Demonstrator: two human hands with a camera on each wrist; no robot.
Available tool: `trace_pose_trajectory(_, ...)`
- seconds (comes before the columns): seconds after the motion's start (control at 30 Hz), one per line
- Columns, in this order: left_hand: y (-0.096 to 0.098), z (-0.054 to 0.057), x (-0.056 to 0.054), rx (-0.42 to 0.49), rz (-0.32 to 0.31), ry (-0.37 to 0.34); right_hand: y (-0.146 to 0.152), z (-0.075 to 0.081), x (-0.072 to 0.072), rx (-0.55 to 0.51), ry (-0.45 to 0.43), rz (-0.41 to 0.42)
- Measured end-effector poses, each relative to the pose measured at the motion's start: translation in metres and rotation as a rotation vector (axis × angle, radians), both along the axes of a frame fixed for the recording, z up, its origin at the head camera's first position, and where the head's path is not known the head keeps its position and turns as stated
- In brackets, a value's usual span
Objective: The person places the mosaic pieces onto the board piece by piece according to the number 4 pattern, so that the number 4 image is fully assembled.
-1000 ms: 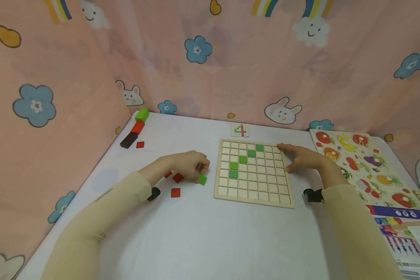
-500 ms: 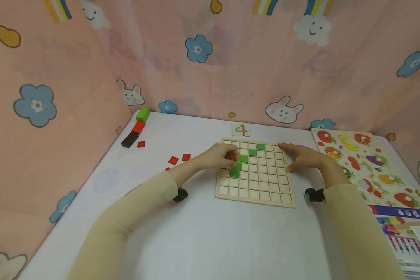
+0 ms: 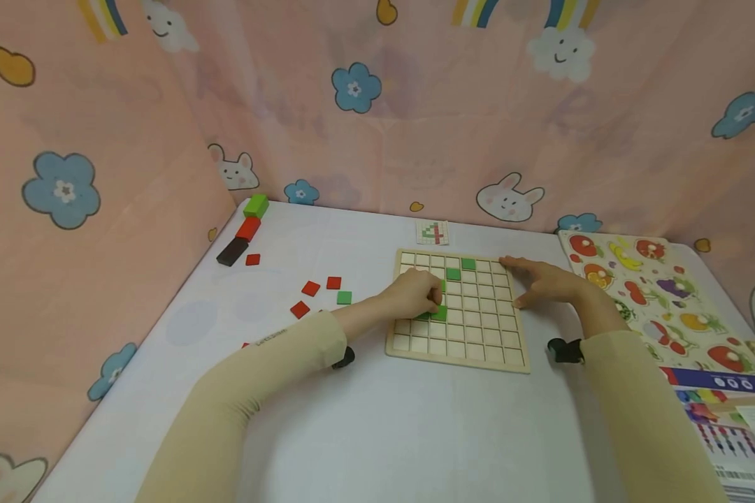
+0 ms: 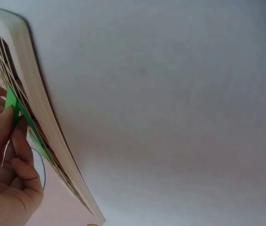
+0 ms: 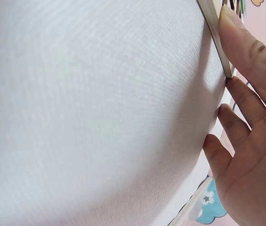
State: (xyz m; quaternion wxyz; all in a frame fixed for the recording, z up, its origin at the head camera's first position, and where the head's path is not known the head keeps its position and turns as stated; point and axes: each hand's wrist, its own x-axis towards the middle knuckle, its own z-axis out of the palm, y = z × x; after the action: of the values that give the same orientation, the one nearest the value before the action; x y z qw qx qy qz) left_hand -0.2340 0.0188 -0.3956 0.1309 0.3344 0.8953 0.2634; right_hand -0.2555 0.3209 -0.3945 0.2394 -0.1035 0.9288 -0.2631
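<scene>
My left hand [image 3: 415, 293] is over the left part of the wooden grid board [image 3: 456, 362]. Its thumb and fingertips pinch a green square tile [image 4: 11, 100], tilted at the grid surface in the left wrist view. Other green tiles lie in the board's cells, such as a green tile [image 3: 468, 264] near the far edge; the hand partly hides some of them. At the board's right edge rests my right hand [image 3: 544, 283], fingers extended. In the right wrist view, its thumb lies against the wooden rim [image 5: 216, 37].
Left of the board lie a green tile [image 3: 344, 297] and several red tiles [image 3: 311, 288]. Green, red and dark blocks [image 3: 248, 228] line the table's left edge. A pattern card [image 3: 432, 232] sits behind the board. A fruit-picture board [image 3: 660, 300] and printed packaging [image 3: 717, 419] are at right.
My left hand has carried a green tile from the table on the left onto the board, then slightly nearer and right. A loose green tile now shows behind the arm. My right hand stays put.
</scene>
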Motion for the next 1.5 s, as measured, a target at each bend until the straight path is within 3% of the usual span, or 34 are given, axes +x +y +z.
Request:
trace_pose_trajectory(0.2, 0.002, -0.001, -0.001, -0.041, -0.033, 0.053, 0.001, -0.001, 0.0, -0.002, 0.002, -0.011)
trace_pose_trajectory(0.33, -0.002, 0.001, -0.011, -0.068, -0.097, 0.048, 0.002, -0.001, 0.003, -0.018, -0.008, -0.02)
trace_pose_trajectory(0.43, -0.015, 0.009, -0.027, -0.063, -0.123, 0.004, 0.003, -0.001, 0.004, -0.017, -0.01, -0.023)
trace_pose_trajectory(0.6, -0.055, 0.027, -0.058, -0.099, -0.094, -0.097, 0.005, 0.0, 0.005, -0.004, -0.006, -0.028)
trace_pose_trajectory(0.77, -0.093, 0.037, -0.072, -0.181, -0.072, -0.236, 0.009, -0.001, 0.004, -0.002, 0.001, -0.028)
trace_pose_trajectory(0.93, -0.118, 0.035, -0.072, -0.254, -0.092, -0.344, 0.009, -0.001, 0.005, 0.002, 0.012, -0.017)
trace_pose_trajectory(1.07, -0.128, 0.03, -0.068, -0.321, -0.086, -0.384, 0.007, -0.002, 0.007, 0.0, 0.013, -0.012)
trace_pose_trajectory(1.27, -0.135, 0.023, -0.061, -0.379, -0.058, -0.331, 0.003, -0.004, 0.003, 0.005, 0.014, -0.007)
trace_pose_trajectory(1.5, -0.133, 0.018, -0.06, -0.329, -0.042, -0.295, 0.001, -0.003, 0.0, -0.007, 0.015, -0.014)
